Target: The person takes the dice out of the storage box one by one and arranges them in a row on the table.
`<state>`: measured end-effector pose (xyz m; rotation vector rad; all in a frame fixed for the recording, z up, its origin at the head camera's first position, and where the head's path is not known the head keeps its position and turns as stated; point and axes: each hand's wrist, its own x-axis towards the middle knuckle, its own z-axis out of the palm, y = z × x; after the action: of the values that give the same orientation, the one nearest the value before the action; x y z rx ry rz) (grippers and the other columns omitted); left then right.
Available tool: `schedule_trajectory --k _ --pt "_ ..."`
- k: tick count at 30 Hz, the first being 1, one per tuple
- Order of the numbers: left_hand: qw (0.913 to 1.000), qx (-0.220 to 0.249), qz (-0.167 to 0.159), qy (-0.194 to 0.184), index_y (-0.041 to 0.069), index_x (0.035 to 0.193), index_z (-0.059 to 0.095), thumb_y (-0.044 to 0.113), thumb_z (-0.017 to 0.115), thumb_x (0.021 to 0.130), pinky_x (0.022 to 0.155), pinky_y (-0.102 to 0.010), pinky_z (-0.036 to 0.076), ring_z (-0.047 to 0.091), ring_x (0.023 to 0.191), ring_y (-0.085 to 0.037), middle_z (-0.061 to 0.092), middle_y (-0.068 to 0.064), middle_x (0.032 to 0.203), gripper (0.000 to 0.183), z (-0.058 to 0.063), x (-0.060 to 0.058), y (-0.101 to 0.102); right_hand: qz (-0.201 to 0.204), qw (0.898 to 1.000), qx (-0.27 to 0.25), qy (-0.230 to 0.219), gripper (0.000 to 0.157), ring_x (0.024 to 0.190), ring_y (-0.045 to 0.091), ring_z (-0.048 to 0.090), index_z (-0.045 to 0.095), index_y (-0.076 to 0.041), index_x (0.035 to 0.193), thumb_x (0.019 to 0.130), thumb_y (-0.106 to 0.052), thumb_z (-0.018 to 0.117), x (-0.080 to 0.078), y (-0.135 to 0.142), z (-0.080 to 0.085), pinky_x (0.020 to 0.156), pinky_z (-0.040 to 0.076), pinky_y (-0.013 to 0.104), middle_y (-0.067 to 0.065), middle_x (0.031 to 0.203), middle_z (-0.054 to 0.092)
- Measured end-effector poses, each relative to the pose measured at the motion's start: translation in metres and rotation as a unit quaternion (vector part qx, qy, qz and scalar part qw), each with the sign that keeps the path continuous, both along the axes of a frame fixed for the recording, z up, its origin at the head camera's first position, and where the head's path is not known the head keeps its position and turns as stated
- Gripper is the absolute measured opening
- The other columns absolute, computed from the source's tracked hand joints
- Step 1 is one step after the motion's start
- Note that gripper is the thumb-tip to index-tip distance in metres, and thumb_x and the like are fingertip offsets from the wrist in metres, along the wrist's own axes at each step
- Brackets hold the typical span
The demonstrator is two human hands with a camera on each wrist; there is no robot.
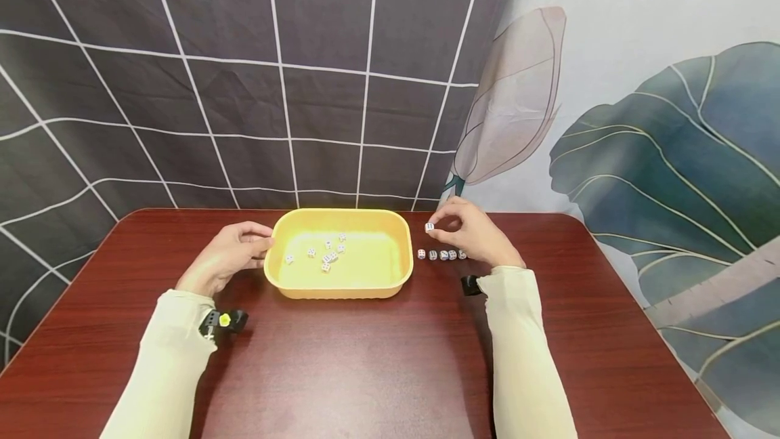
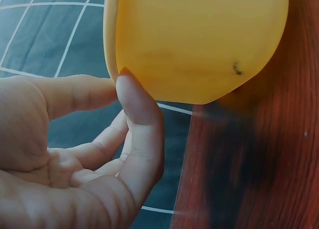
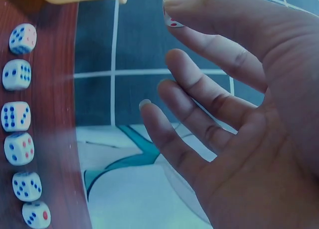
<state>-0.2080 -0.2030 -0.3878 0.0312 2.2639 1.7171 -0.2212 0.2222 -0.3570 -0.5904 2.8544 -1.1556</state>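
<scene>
My left hand [image 1: 234, 254] pinches the left rim of a yellow plastic tub [image 1: 341, 293], thumb and forefinger meeting at its edge in the left wrist view. Inside the tub lie several white dice [image 1: 326, 267], scattered toward its left half. Between thumb and forefinger, my right hand [image 1: 472, 232] holds one white die [image 1: 429, 227] above the table, right of the tub. Its other fingers spread loosely in the right wrist view, where red pips show on the held die [image 3: 174, 23]. Below that hand, several dice [image 3: 16, 116] stand in a row with blue and red pips.
The reddish-brown table [image 1: 365, 364] ends at a back edge just behind the tub. A dark cloth with white grid lines [image 1: 323, 107] hangs behind it, beside a pale cloth with a leaf print [image 1: 670, 154]. Black bands [image 1: 222, 324] sit on both wrists.
</scene>
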Motion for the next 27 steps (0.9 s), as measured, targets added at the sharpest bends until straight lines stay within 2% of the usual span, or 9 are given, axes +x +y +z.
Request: schedule_trajectory --k 5,19,27 --pt "1.0 -0.004 0.001 0.003 -0.013 0.134 0.046 0.01 0.055 0.103 0.071 -0.021 0.059 0.064 0.076 -0.006 0.067 0.004 0.091 0.04 -0.001 0.0 0.0 -0.005 1.0 0.002 -0.005 0.011 0.101 0.029 0.064 0.077 -0.009 0.101 0.09 -0.012 0.077 0.0 0.009 -0.001 0.096 0.055 0.05 0.016 0.11 0.062" --pt "0.9999 -0.007 -0.004 0.008 -0.013 0.134 0.045 0.011 0.055 0.103 0.071 -0.021 0.059 0.064 0.077 -0.005 0.067 0.004 0.091 0.041 -0.001 0.0 0.001 -0.021 1.0 0.021 0.007 0.011 0.104 0.028 0.059 0.077 -0.009 0.101 0.09 -0.01 0.077 0.001 0.038 -0.006 0.094 0.055 0.046 0.013 0.106 0.064" --pt "0.9998 -0.01 -0.009 0.014 -0.014 0.134 0.045 0.012 0.055 0.104 0.072 -0.021 0.059 0.064 0.078 -0.006 0.067 0.001 0.094 0.041 -0.002 0.0 0.001 -0.052 0.998 0.043 0.001 0.013 0.112 0.033 0.062 0.076 -0.008 0.104 0.092 -0.012 0.074 0.003 0.061 -0.011 0.097 0.054 0.049 0.016 0.119 0.065"
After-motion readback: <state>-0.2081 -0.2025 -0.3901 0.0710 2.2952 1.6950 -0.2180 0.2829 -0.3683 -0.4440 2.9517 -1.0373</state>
